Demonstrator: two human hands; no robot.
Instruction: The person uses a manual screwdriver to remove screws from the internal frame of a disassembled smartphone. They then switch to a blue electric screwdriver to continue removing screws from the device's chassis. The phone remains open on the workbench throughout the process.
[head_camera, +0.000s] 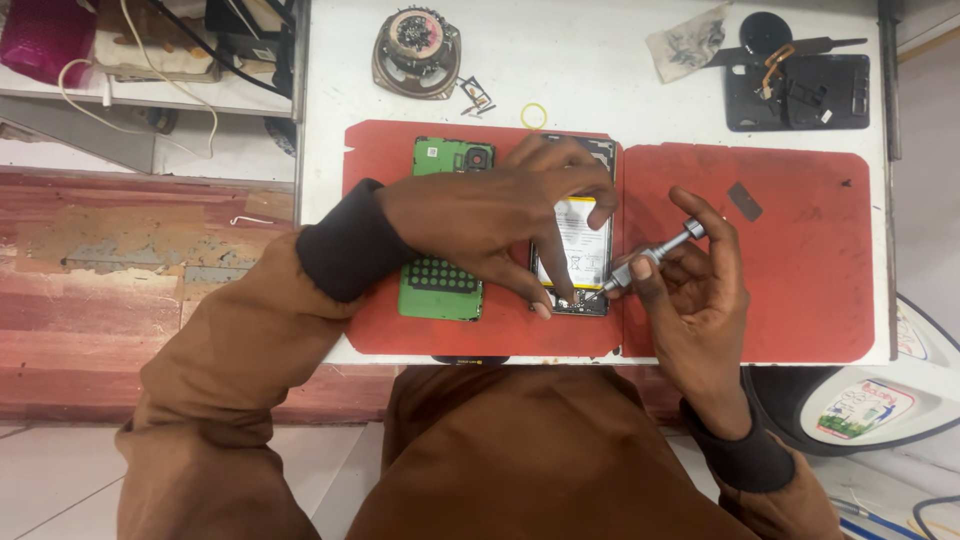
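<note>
Metal screwdriver (655, 250) pinched in right hand (700, 290), tip on opened phone (575, 250), left hand (490, 215) spread flat over it, red mat (800, 260) near counter (600, 70) front edge.

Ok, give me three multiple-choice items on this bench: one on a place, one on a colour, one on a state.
1. Where does the green back cover lie?
A. beside the opened phone, under the left forearm
B. on the floor
C. on the speaker

2. What colour is the mat?
A. blue
B. red
C. white

3. What is the right hand doing?
A. resting empty
B. holding a cable
C. holding a metal screwdriver, tip at the phone's lower end

Key: 1 A, the cover sits left of the phone on the mat; 2 B, both mat pieces are red; 3 C, fingers grip the screwdriver while the left hand steadies the phone.
</note>
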